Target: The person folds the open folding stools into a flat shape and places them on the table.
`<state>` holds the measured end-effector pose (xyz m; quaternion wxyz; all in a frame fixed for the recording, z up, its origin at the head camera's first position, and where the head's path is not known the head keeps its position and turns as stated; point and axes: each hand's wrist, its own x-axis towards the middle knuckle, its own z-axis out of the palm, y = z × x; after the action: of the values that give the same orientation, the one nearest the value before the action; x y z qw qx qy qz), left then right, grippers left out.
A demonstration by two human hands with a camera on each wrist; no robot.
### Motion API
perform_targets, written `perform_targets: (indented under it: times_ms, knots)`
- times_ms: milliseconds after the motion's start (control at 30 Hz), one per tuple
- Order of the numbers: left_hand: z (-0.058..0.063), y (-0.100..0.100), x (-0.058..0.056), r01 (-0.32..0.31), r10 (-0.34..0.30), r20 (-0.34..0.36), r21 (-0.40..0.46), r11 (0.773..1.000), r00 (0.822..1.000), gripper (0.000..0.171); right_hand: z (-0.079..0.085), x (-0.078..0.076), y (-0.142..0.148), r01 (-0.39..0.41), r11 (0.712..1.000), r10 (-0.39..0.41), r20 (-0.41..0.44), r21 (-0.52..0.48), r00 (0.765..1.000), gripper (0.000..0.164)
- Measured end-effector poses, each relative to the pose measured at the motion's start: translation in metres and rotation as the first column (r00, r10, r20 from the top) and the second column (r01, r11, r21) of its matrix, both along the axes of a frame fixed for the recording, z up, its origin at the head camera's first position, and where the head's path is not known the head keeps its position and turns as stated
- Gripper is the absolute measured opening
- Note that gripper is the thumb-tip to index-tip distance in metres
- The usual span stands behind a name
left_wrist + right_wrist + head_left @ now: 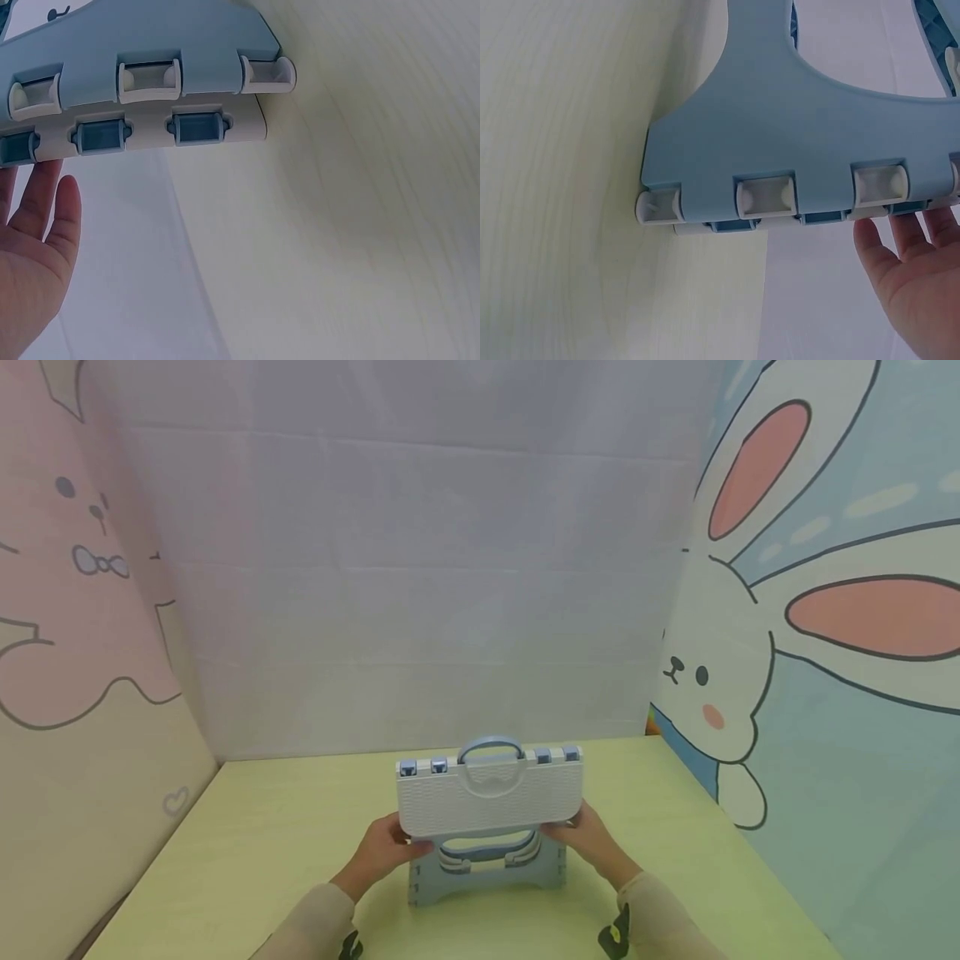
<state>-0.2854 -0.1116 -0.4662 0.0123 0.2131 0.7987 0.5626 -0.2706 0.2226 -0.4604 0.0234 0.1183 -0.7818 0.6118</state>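
Note:
A white and blue plastic folding stool (pixel 491 806) stands on the table, partly folded. Its white textured panel with a blue carry handle (pixel 491 743) is uppermost, and a light blue leg panel shows below. My left hand (pixel 382 853) grips the stool's left side, thumb across the front. On the opposite side my right hand (pixel 590 843) holds it in the same way. In the left wrist view, the left fingers (pixel 67 202) touch the hinged edge. The right wrist view shows the right fingers (pixel 870 240) against the hinged edge; their far ends are hidden.
The pale yellow-green table (pixel 285 827) extends around the stool. A plain whitish cloth wall (pixel 450 577) stands behind it. Printed side walls, with a rabbit drawing (pixel 720 668) on the right and a pink cartoon animal (pixel 82 610) on the left, flank the table.

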Motion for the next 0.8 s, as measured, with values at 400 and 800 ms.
perform_targets:
  times_ms: [400,800]
  knots:
    - [-0.0021,0.0013,-0.0023,-0.017,0.017,0.005,-0.012,1.0,1.0,0.047,-0.0039,-0.0028,0.0022,0.001,1.0,0.0,-0.049,0.021,0.999,0.058]
    - [-0.0019,0.0011,-0.0006,-0.018,0.018,0.036,0.008,1.0,0.999,0.047,-0.0012,-0.0023,0.0018,0.003,1.0,-0.003,-0.015,0.012,1.0,0.059]
